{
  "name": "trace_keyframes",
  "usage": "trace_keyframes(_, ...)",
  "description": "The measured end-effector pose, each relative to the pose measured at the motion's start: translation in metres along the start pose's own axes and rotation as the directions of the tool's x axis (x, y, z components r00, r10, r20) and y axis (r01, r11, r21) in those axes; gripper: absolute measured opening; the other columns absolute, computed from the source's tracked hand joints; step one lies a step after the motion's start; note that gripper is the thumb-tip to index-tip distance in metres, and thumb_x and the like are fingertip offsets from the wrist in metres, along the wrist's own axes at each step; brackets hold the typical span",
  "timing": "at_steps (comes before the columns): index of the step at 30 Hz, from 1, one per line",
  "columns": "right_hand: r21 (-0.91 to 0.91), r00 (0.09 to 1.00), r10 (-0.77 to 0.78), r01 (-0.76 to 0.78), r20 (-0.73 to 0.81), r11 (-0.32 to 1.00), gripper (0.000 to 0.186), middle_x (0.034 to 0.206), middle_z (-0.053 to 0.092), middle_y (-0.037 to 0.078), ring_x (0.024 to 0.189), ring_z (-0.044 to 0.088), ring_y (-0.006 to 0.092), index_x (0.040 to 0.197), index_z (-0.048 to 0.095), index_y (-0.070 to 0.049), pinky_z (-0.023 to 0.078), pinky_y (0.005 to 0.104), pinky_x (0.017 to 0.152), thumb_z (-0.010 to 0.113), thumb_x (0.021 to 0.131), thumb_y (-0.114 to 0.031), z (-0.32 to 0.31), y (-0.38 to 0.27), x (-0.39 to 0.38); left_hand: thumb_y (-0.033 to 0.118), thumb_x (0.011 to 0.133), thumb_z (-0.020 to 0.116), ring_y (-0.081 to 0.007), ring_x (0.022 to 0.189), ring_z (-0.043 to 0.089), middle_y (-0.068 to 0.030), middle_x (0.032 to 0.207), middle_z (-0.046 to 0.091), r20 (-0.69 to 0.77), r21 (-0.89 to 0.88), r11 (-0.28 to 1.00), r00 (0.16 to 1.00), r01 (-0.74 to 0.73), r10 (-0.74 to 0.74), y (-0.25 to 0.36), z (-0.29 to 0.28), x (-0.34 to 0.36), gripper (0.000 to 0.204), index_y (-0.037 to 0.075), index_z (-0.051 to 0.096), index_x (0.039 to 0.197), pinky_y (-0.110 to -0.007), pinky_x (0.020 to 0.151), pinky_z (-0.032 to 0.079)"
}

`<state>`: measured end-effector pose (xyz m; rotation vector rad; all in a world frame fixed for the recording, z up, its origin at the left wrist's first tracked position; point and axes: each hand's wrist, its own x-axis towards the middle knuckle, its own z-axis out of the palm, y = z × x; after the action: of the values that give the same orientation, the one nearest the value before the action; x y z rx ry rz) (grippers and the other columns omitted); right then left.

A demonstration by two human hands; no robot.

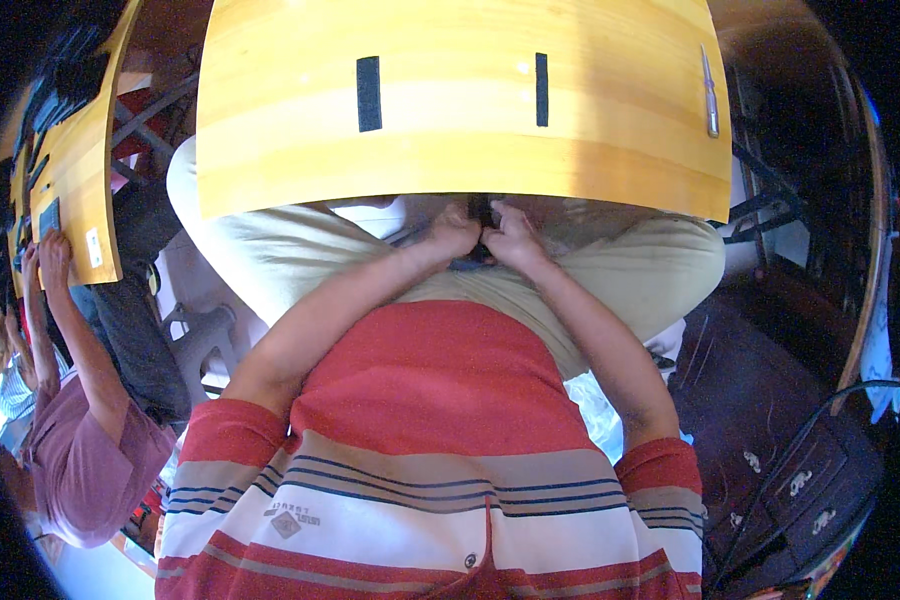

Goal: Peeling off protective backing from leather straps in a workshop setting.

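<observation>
Below the near edge of the yellow wooden table (450,150), over my lap, my left hand (454,236) and right hand (513,238) press together, both curled around a small dark object (481,215) pinched between them. On the tabletop lie two black strips (369,93) and, far right, a metal tool (709,95).

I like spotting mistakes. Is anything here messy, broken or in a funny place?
Nothing looks spilled or broken. One small oddity: the slim silver metal tool lies alone near the right edge of the curved yellow wooden tabletop, while both hands, left hand and right hand, work on a small dark object below it.
</observation>
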<state>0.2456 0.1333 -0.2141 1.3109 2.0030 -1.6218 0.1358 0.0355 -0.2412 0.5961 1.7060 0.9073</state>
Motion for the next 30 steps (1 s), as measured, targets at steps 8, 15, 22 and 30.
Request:
trace_keyframes(8,0.164,0.985,0.010,-0.039,0.172,0.986,0.049,0.125,0.062,0.019,0.105,0.065,0.0275,0.131,0.050,0.006,0.055,0.0410,0.089,0.060,0.083,0.001,-0.010,0.017,0.009,0.018,0.091,0.055,-0.0377,0.110,0.063,-0.0210,0.131,0.059,0.095,0.220,0.952,0.967,0.212,-0.237,0.027,-0.007,0.001,0.044,0.004,0.055,0.133,-0.047,0.099,0.048)
trace_keyframes(15,-0.424,0.934,-0.355,0.309,-0.032,0.851,0.048,0.129,0.058,0.026,0.124,0.054,0.0398,0.134,0.052,-0.003,0.044,0.0460,0.104,0.059,0.086,-0.005,-0.062,0.022,0.010,0.021,0.093,0.051,-0.0342,0.117,0.062,-0.0241,0.135,0.056,0.100,0.648,0.729,0.973,-0.221,0.206,-0.027,-0.039,0.015,0.054,0.005,0.046,0.144,-0.041,0.089,0.056)
trace_keyframes(22,-0.549,0.961,-0.244,0.135,-0.130,0.825,0.045,0.127,0.059,0.026,0.122,0.054,0.0411,0.131,0.055,-0.005,0.044,0.0466,0.102,0.064,0.089,-0.017,-0.079,0.007,0.020,0.018,0.095,0.054,-0.0277,0.123,0.056,-0.0165,0.133,0.061,0.151,0.115,0.968,0.960,0.221,-0.237,-0.005,-0.050,0.013,0.047,0.006,0.052,0.140,-0.039,0.106,0.042)
trace_keyframes(30,-0.710,0.867,-0.433,0.143,-0.247,0.690,0.041,0.122,0.062,0.023,0.114,0.059,0.0410,0.128,0.056,-0.005,0.047,0.0473,0.097,0.063,0.089,-0.019,-0.214,0.070,0.028,0.030,0.097,0.053,-0.0321,0.117,0.061,-0.0200,0.128,0.063,0.255,0.586,0.801,0.966,-0.123,-0.038,-0.020,-0.081,0.025,0.038,0.010,0.062,0.128,-0.044,0.100,0.048)
